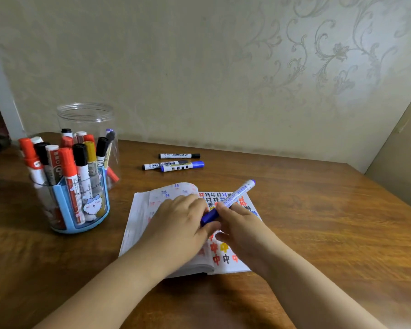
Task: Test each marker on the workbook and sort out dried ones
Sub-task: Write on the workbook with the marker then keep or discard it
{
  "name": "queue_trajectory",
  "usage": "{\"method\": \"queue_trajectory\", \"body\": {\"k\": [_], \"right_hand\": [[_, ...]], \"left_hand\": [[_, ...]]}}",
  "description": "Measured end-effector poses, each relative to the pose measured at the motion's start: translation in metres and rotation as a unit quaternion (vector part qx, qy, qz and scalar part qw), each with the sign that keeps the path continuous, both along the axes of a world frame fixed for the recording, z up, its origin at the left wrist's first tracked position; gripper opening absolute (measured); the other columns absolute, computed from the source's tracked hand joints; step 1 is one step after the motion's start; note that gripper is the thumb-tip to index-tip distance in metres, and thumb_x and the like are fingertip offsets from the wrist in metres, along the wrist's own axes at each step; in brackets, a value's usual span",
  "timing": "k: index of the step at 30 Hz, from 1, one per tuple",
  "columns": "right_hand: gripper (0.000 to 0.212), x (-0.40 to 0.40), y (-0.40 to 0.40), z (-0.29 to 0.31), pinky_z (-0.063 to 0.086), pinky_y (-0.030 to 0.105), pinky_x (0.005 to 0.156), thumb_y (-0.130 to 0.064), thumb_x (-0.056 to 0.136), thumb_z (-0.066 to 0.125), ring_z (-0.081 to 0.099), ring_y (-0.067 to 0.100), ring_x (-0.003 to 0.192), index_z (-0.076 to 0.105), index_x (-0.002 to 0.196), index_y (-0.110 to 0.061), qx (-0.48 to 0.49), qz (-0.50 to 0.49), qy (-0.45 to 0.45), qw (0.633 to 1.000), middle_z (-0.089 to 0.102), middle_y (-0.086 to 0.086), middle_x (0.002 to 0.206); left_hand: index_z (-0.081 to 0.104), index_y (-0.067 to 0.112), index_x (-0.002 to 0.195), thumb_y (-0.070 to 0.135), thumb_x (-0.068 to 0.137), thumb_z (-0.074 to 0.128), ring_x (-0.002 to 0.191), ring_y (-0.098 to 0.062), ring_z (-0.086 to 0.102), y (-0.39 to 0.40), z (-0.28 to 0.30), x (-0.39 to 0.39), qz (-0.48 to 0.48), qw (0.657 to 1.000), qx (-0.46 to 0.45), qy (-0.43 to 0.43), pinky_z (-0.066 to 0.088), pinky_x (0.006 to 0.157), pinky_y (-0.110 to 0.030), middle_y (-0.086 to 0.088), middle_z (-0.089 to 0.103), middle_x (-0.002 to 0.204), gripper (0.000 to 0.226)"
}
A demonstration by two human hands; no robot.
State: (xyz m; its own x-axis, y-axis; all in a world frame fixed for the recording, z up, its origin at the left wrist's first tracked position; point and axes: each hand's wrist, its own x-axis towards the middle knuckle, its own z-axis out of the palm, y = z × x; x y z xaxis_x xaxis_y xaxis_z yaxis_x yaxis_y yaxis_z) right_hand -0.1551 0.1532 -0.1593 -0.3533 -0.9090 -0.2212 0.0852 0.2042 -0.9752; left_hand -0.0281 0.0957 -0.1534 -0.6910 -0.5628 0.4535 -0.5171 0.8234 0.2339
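Observation:
An open workbook (226, 260) lies on the wooden table, its right page covered in red, black, blue and yellow marks. Over it, a blue marker (237, 194) points up and to the right. My right hand (244, 231) grips its white barrel. My left hand (180, 224) pinches the blue cap at the marker's lower end and rests on the left page. Three capped markers, two black (179, 155) and one blue (182, 166), lie on the table behind the workbook.
A blue holder (64, 203) packed with several red, black and yellow markers stands at the left. Behind it is a clear plastic jar (86, 115) holding more markers. The wall runs close behind the table (318, 210), whose right edge angles toward me.

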Motion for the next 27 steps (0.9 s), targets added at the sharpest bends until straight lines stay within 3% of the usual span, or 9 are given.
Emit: {"method": "queue_trajectory", "body": {"k": [3,5,6,8,10,14,18,22,27], "right_hand": [[0.030,0.004,0.007,0.010,0.047,0.024,0.064,-0.036,0.098,0.045,0.063,0.010,0.068,0.060,0.088,-0.012,0.033,0.012,0.038,0.999,0.071,0.001,0.074],[0.038,0.000,0.018,0.018,0.043,0.017,0.056,-0.044,0.096,0.045,0.055,0.004,0.053,0.062,0.079,-0.015,0.068,0.034,0.253,0.964,0.069,-0.004,0.062],[0.036,-0.003,0.024,0.021,0.039,0.013,0.052,-0.047,0.093,0.049,0.049,0.002,0.050,0.059,0.073,-0.019,0.043,0.021,0.399,0.915,0.065,-0.007,0.058],[0.026,-0.012,0.030,0.025,0.039,0.013,0.059,-0.047,0.088,0.054,0.051,0.005,0.065,0.059,0.077,-0.023,-0.087,-0.020,0.670,0.737,0.060,-0.013,0.072],[0.033,-0.017,0.024,0.021,0.048,0.026,0.070,-0.044,0.088,0.048,0.060,0.018,0.084,0.064,0.102,-0.019,-0.139,0.050,0.770,0.620,0.064,-0.004,0.094],[0.022,-0.020,0.014,0.004,0.033,0.024,0.048,-0.017,0.086,0.065,0.062,0.019,0.068,0.059,0.107,-0.014,-0.109,0.189,0.775,0.593,0.062,0.000,0.083],[0.012,-0.023,0.012,0.004,0.008,0.017,0.037,-0.027,0.087,0.060,0.048,0.014,0.039,0.061,0.096,-0.019,-0.169,0.166,0.784,0.573,0.056,-0.006,0.062],[0.032,-0.021,0.009,0.005,0.026,0.022,0.032,-0.035,0.094,0.035,0.045,0.015,0.036,0.062,0.095,-0.018,-0.197,0.165,0.768,0.587,0.053,-0.007,0.056],[0.035,-0.018,0.008,0.003,0.035,0.025,0.029,-0.036,0.094,0.033,0.046,0.015,0.036,0.062,0.096,-0.017,-0.193,0.170,0.762,0.595,0.054,-0.006,0.056]], "left_hand": [[0.043,0.022,0.118,0.037,0.099,0.032,0.099,-0.012,0.052,-0.005,-0.004,-0.005,0.028,0.999,0.024,-0.026,0.041,0.083,-0.025,0.003,0.056,0.115,0.026],[0.040,0.021,0.117,0.031,0.100,0.032,0.097,-0.012,0.053,-0.011,-0.004,-0.002,0.028,0.997,0.059,-0.047,0.042,0.078,-0.025,0.002,0.056,0.113,0.021],[0.040,0.022,0.117,0.029,0.100,0.034,0.096,-0.011,0.053,-0.013,-0.003,0.001,0.020,0.995,0.078,-0.065,0.041,0.077,-0.023,0.002,0.055,0.114,0.018],[0.039,0.024,0.117,0.024,0.100,0.038,0.098,-0.009,0.051,-0.014,-0.002,0.004,-0.013,0.989,0.123,-0.083,0.041,0.078,-0.022,0.003,0.054,0.117,0.017],[0.039,0.026,0.119,0.025,0.101,0.036,0.098,-0.007,0.050,-0.012,-0.001,0.004,-0.041,0.982,0.160,-0.095,0.040,0.079,-0.021,0.005,0.053,0.119,0.019],[0.043,0.034,0.094,0.030,0.101,0.031,0.084,-0.002,0.050,-0.007,0.004,-0.001,-0.068,0.971,0.202,-0.110,0.038,0.070,-0.015,0.015,0.053,0.095,0.015],[0.040,0.041,0.077,0.032,0.100,0.032,0.068,0.004,0.047,-0.007,0.010,0.007,-0.081,0.962,0.243,-0.099,0.032,0.055,-0.010,0.022,0.046,0.073,0.026],[0.049,0.035,0.086,0.034,0.099,0.033,0.073,0.000,0.050,-0.012,0.008,0.010,-0.080,0.955,0.268,-0.095,0.035,0.064,-0.015,0.018,0.051,0.078,0.020],[0.053,0.034,0.090,0.036,0.098,0.036,0.075,-0.004,0.053,-0.016,0.006,0.011,-0.080,0.950,0.286,-0.098,0.040,0.066,-0.018,0.016,0.053,0.078,0.019]]}}
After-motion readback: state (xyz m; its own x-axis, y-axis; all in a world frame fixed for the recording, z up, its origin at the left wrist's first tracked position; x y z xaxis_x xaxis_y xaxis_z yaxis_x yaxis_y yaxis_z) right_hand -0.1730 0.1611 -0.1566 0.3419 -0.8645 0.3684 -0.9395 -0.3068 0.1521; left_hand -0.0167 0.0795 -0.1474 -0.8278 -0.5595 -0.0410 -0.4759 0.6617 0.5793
